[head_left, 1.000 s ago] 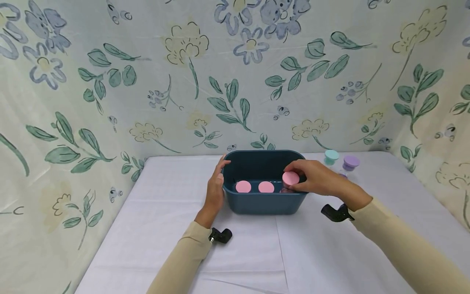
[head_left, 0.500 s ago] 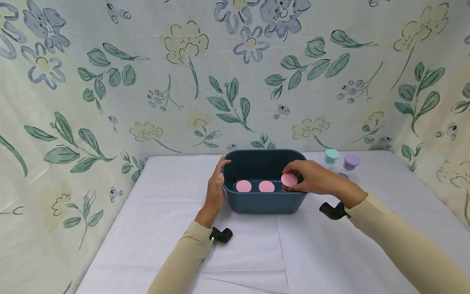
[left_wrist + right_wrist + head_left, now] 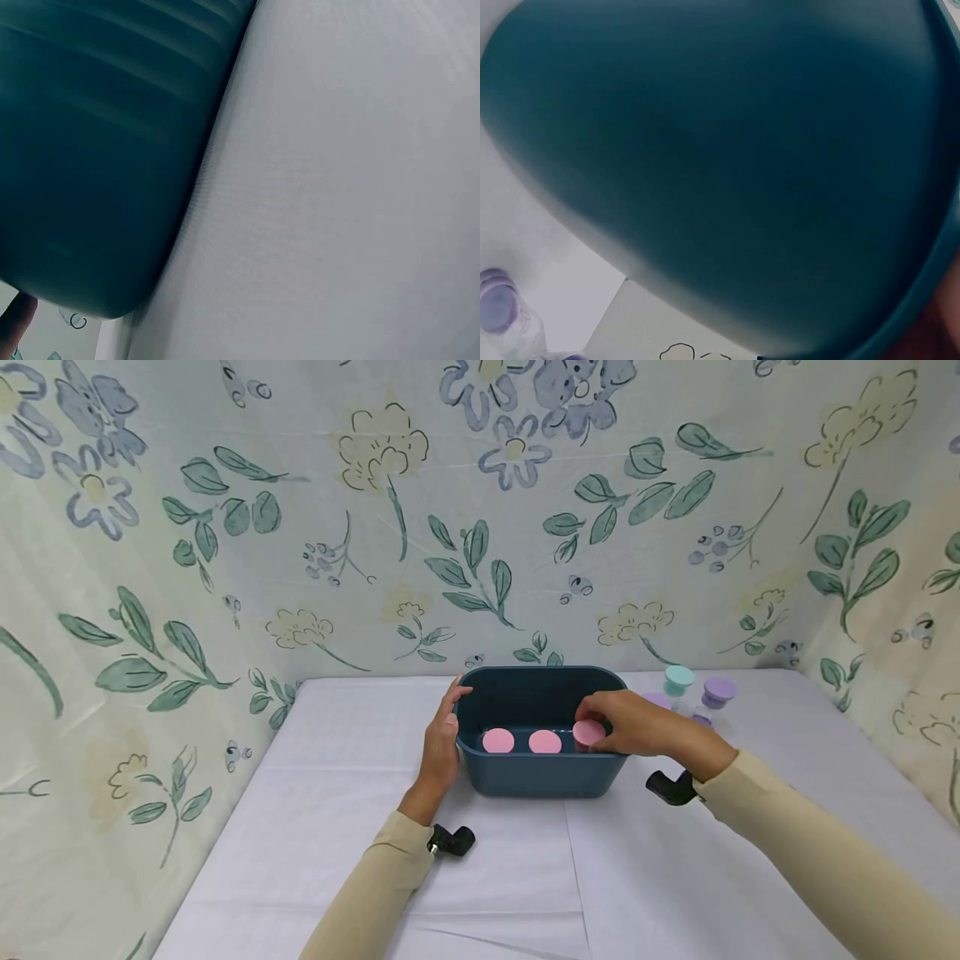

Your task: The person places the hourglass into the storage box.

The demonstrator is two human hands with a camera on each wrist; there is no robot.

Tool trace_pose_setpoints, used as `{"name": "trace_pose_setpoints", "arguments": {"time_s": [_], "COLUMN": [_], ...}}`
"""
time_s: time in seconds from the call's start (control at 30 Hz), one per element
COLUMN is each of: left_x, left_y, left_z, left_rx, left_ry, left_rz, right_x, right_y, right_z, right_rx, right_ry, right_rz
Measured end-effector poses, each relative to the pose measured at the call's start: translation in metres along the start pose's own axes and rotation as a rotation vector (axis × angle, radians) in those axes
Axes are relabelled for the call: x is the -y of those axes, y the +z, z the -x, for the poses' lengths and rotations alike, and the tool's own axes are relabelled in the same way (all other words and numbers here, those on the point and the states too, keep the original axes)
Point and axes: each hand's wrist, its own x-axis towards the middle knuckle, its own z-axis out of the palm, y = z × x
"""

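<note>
Your right hand (image 3: 633, 725) curls its fingers (image 3: 592, 703) around a pink jar (image 3: 587, 734) low inside the blue tub (image 3: 536, 774), while your left hand (image 3: 441, 739) rests open-fingered against the tub's left side.

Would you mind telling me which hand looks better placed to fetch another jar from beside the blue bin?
Probably the right hand: the teal-lidded jar and purple-lidded jar stand on its side of the bin, while the left hand rests against the bin's far-side wall.
</note>
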Motion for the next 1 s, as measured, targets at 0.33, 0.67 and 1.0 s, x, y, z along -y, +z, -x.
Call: {"name": "trace_pose_setpoints", "arguments": {"time_s": [0.33,0.67,1.0], "left_x": [-0.0018,-0.0024,0.0003], "left_y": [-0.0007,-0.0005,-0.0005], "left_z": [0.0008,0.0004,0.0002], "left_rx": [0.003,0.006,0.004], "left_ry": [-0.004,0.005,0.009], "left_rz": [0.005,0.001,0.004], "right_x": [0.0001,0.0003,0.0001], "right_y": [0.0025,0.0015,0.0004], "right_z": [-0.0042,-0.0046,-0.0036], "right_rx": [0.029,0.037,0.039], "right_ry": [0.029,0.021,-0.007], "right_rz": [0.03,0.054,0.039]}}
